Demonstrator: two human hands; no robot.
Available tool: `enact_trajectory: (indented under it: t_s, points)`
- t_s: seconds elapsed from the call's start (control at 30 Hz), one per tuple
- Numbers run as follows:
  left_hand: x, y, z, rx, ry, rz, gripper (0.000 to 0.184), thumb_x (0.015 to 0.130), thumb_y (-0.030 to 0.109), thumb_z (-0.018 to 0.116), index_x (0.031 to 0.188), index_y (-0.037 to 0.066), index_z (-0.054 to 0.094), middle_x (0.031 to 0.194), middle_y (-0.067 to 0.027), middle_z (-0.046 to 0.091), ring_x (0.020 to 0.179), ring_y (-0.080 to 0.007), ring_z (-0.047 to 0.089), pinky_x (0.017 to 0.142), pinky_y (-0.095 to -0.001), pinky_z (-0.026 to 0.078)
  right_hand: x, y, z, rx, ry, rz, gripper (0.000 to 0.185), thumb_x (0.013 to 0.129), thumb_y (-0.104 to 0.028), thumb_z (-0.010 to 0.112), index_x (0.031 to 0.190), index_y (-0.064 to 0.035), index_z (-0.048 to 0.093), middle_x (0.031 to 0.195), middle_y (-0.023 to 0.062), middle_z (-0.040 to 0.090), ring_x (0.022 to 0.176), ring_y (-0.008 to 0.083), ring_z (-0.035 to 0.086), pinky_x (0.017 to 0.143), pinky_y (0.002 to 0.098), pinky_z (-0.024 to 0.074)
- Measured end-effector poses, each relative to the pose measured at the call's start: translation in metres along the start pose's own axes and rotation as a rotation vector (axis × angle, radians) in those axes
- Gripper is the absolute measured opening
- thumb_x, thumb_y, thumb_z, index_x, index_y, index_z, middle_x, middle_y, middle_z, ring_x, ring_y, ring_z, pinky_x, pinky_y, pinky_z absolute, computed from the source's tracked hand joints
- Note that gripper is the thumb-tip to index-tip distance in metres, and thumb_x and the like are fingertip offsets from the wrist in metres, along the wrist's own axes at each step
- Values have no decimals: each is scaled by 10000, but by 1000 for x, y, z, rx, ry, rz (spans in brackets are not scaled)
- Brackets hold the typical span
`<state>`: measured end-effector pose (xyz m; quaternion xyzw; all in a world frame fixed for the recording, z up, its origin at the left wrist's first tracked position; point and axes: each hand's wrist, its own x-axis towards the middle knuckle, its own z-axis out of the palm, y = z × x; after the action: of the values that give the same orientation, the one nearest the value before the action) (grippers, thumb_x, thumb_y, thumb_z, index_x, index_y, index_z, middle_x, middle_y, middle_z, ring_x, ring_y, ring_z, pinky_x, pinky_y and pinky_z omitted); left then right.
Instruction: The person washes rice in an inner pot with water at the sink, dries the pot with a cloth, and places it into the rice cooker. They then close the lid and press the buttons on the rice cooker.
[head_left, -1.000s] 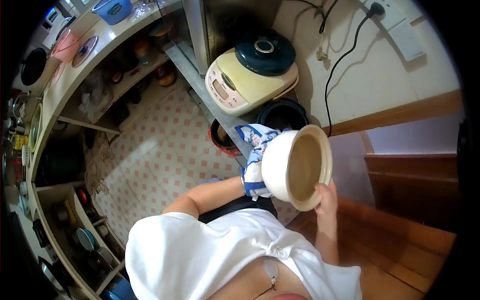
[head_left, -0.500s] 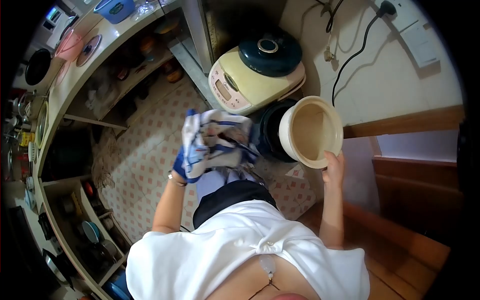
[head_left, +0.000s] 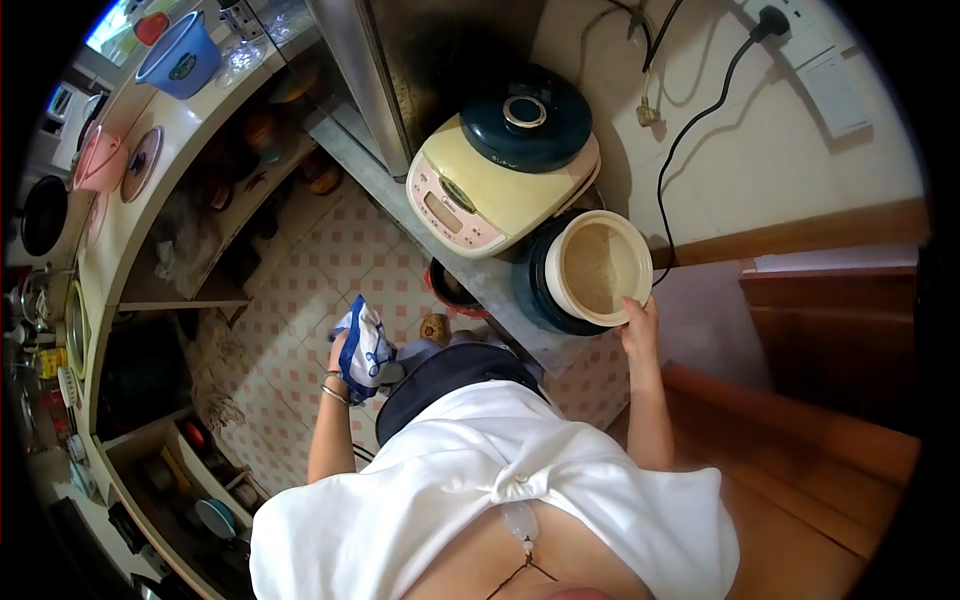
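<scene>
My right hand (head_left: 640, 328) grips the near rim of a cream ceramic inner pot (head_left: 557, 282), thumb at the lip. The pot tilts slightly, its wide mouth facing me, and sits at the opening of a dark teal cooker base (head_left: 528, 285). Whether it rests fully inside I cannot tell. Bunched in my left hand (head_left: 338, 350) is a white and blue cloth (head_left: 368, 348), held low over the floor and largely covering my fingers. The cooker's dark teal lid (head_left: 560, 110) lies on top of a cream rice cooker (head_left: 478, 190) behind the base.
A grey ledge (head_left: 510, 310) carries both cookers. A black plug cable (head_left: 690, 125) hangs down the wall at right. On the left, a curved counter (head_left: 200, 120) holds a blue basin (head_left: 180, 62) and a pink basin (head_left: 100, 160). A red-rimmed container (head_left: 455, 285) stands below the ledge.
My left hand has drawn the cloth away from the cooker, down and to the left. My right hand has moved the pot slightly left and down, over the cooker base.
</scene>
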<state>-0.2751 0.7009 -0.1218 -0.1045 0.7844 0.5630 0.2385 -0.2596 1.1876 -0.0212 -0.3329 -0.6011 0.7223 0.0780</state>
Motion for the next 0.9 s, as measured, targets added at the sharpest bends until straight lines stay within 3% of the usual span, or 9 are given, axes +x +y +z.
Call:
enact_trajectory:
  t_s: [0.07,0.17,0.27,0.37,0.4,0.53,0.7,0.83,0.9]
  points:
    - [2,11,-4,223,-100,50,329,825,246,487,1066,23,513,904,-56,590,782,-135,563,704,-256,459,1,3,-2,-12,-16,17,239,754,-48,506,988,-38,457,815,53,549,554,94,507,367,191,353]
    - [30,-17,-12,-86,-127,-247,341,820,255,495,1074,28,508,901,-49,591,789,-134,561,719,-254,453,2,8,-2,-52,16,54,219,769,-50,494,985,-34,465,812,47,548,526,87,499,357,189,355]
    - [39,-19,-10,27,-118,-274,338,815,249,505,1067,24,510,891,-51,592,796,-136,559,724,-254,451,4,14,3,-92,42,67,223,784,-66,487,1002,-31,455,816,52,546,523,88,496,362,194,364]
    - [37,-14,-6,353,-149,-85,338,806,249,518,1052,18,518,879,-60,593,788,-140,556,718,-255,450,6,20,6,-168,16,41,224,801,-86,478,1015,-28,448,806,53,542,513,89,489,360,198,365]
    - [16,44,8,166,-165,-69,325,797,241,527,1035,20,529,869,-71,596,784,-140,553,716,-258,449,6,18,7,-209,24,48,223,809,-93,475,1021,-28,446,798,51,539,512,87,485,358,197,360]
    - [27,9,11,171,-194,-130,332,779,257,546,1017,25,538,861,-88,599,785,-150,556,722,-265,445,3,-3,13,-552,60,137,219,814,-129,484,991,-1,466,765,59,543,496,91,473,359,209,358]
    - [40,-25,14,158,-207,-182,314,794,221,533,1037,23,536,908,-80,600,817,-163,568,762,-266,439,30,26,-22,-967,1,-30,283,742,-205,562,902,24,514,732,178,577,621,254,576,509,366,437]
    - [64,-117,6,108,-220,-117,284,820,177,496,1053,19,530,950,-64,594,837,-156,569,779,-258,436,20,2,-10,-1368,14,-94,311,743,-245,545,906,19,518,780,224,572,736,358,563,644,441,430]
    - [33,-40,19,59,-191,-81,287,822,174,491,1062,21,524,959,-63,591,841,-155,570,778,-256,437,10,-17,11,-1448,120,-195,259,759,-208,509,894,12,520,771,216,575,724,365,561,660,443,433]
